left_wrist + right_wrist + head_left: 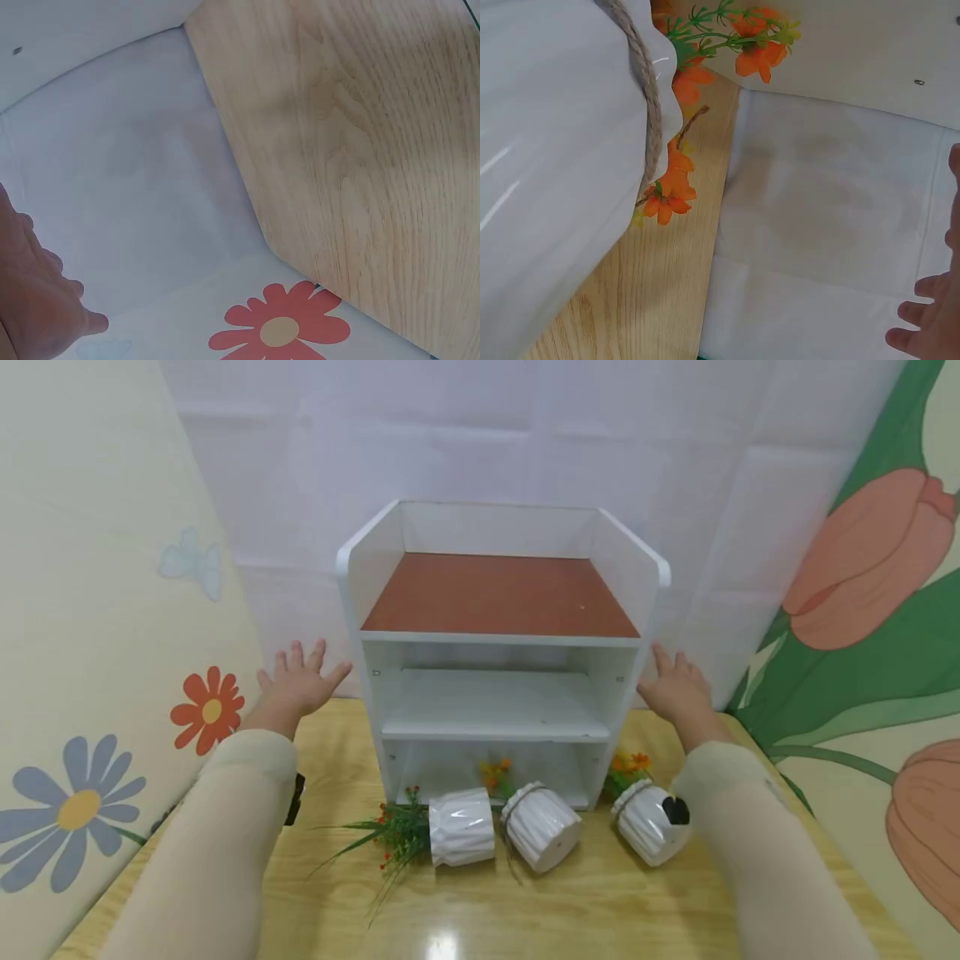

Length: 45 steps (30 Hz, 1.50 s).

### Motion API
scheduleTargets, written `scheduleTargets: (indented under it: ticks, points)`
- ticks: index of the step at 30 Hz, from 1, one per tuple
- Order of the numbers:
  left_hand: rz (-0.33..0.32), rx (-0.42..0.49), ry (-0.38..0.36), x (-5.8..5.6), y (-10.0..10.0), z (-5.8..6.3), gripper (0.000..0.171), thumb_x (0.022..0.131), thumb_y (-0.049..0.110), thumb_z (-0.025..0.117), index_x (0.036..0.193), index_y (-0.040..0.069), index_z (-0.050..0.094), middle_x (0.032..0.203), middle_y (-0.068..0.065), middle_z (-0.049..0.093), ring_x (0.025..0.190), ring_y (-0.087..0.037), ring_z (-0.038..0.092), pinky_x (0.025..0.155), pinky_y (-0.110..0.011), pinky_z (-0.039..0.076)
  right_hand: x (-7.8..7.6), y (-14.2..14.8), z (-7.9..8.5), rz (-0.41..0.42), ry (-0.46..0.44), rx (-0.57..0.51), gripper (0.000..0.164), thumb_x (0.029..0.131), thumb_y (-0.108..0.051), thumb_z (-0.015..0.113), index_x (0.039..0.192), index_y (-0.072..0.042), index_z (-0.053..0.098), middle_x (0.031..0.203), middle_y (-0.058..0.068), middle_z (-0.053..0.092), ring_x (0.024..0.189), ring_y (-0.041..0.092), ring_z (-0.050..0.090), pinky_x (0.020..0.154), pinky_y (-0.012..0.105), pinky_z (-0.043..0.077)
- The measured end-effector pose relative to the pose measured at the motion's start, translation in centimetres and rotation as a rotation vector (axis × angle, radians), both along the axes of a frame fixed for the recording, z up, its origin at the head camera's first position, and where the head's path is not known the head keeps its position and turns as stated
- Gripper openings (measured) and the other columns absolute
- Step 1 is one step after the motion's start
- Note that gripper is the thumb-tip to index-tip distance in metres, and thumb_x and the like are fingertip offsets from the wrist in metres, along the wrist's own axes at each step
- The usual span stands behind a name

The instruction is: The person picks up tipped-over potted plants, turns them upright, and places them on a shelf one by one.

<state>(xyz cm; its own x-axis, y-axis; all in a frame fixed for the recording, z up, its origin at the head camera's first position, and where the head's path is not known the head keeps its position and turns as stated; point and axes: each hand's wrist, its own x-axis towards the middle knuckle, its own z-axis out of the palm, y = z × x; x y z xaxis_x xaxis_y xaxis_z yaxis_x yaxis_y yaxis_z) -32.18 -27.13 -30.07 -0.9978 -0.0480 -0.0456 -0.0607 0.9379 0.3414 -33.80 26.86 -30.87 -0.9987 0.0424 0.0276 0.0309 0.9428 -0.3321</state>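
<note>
A small white shelf unit with a red-brown top panel stands upright against the back wall. My left hand is spread beside its left side, fingers straight, holding nothing. On the other side my right hand is close to the right panel, also empty with fingers extended. In the left wrist view the left hand shows at the lower left edge. The right wrist view has the right hand at its right edge, past a tipped white pot with twine and orange flowers.
Three white fluted pots lie tipped in front of the unit: a left one with grassy red-dotted greenery, a middle one and a right one. They rest on a wooden tabletop. Flower-printed walls flank both sides.
</note>
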Motion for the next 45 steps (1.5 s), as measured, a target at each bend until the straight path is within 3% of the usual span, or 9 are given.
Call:
scheduleTargets:
  ticks: [10, 19, 23, 29, 36, 40, 45]
  points:
    - [-0.042, 0.135, 0.092, 1.3, -0.3, 2.8, 0.086, 0.098, 0.067, 0.012, 0.153, 0.009, -0.018, 0.154, -0.030, -0.026, 0.142, -0.054, -0.021, 0.108, -0.074, -0.008, 0.6, 0.4, -0.2, 0.048, 0.009, -0.046, 0.086, 0.097, -0.065, 0.026, 0.158, -0.013, -0.005, 0.158, 0.034, 0.000, 0.143, 0.057, 0.005, 0.110, 0.073, 0.010]
    - [-0.117, 0.322, 0.224, 1.1, 0.7, 6.0, 0.077, 0.103, 0.055, 0.013, 0.153, 0.005, -0.018, 0.156, -0.027, -0.025, 0.143, -0.051, -0.021, 0.114, -0.067, -0.008, 1.8, 0.5, -0.6, 0.094, 0.020, -0.081, 0.087, 0.098, -0.064, 0.028, 0.157, -0.009, -0.004, 0.158, 0.035, 0.001, 0.144, 0.056, 0.006, 0.113, 0.069, 0.012]
    - [-0.153, 0.415, 0.268, 1.3, 1.6, 7.4, 0.074, 0.103, 0.056, 0.013, 0.154, 0.013, -0.019, 0.158, -0.017, -0.027, 0.145, -0.043, -0.026, 0.114, -0.064, -0.013, 2.3, 0.5, -0.8, 0.120, 0.031, -0.101, 0.086, 0.099, -0.059, 0.032, 0.157, -0.007, -0.004, 0.158, 0.035, 0.001, 0.145, 0.055, 0.005, 0.113, 0.068, 0.012]
    - [-0.217, 0.580, 0.285, 2.5, 3.5, 9.7, 0.071, 0.100, 0.061, 0.011, 0.154, 0.027, -0.021, 0.161, 0.002, -0.027, 0.148, -0.023, -0.028, 0.114, -0.061, -0.017, 3.4, 0.3, -1.0, 0.163, 0.032, -0.136, 0.087, 0.099, -0.054, 0.040, 0.157, -0.006, -0.003, 0.161, 0.029, 0.000, 0.148, 0.050, 0.001, 0.114, 0.068, 0.009]
    - [-0.270, 0.767, 0.270, 3.8, 5.8, 11.7, 0.064, 0.097, 0.066, 0.012, 0.150, 0.047, -0.019, 0.159, 0.021, -0.025, 0.148, -0.017, -0.029, 0.113, -0.065, -0.016, 4.8, 0.6, -1.7, 0.180, 0.041, -0.184, 0.090, 0.098, -0.059, 0.041, 0.157, -0.008, -0.004, 0.161, 0.027, 0.002, 0.146, 0.052, 0.008, 0.112, 0.070, 0.014]
    - [-0.313, 0.833, 0.284, 4.2, 7.0, 12.6, 0.065, 0.098, 0.065, 0.016, 0.151, 0.046, -0.015, 0.160, 0.022, -0.021, 0.150, -0.016, -0.024, 0.118, -0.059, -0.010, 5.6, 0.7, -2.5, 0.187, 0.020, -0.188, 0.095, 0.096, -0.063, 0.043, 0.157, -0.009, -0.005, 0.161, 0.028, 0.002, 0.145, 0.054, 0.008, 0.110, 0.071, 0.014]
    - [-0.349, 0.863, 0.282, 4.5, 8.0, 13.1, 0.066, 0.099, 0.062, 0.017, 0.153, 0.043, -0.015, 0.164, 0.011, -0.014, 0.152, -0.019, -0.018, 0.119, -0.058, -0.009, 6.3, 0.7, -3.5, 0.195, -0.011, -0.221, 0.101, 0.092, -0.068, 0.046, 0.158, -0.013, -0.007, 0.162, 0.025, 0.001, 0.146, 0.053, 0.009, 0.109, 0.072, 0.015]
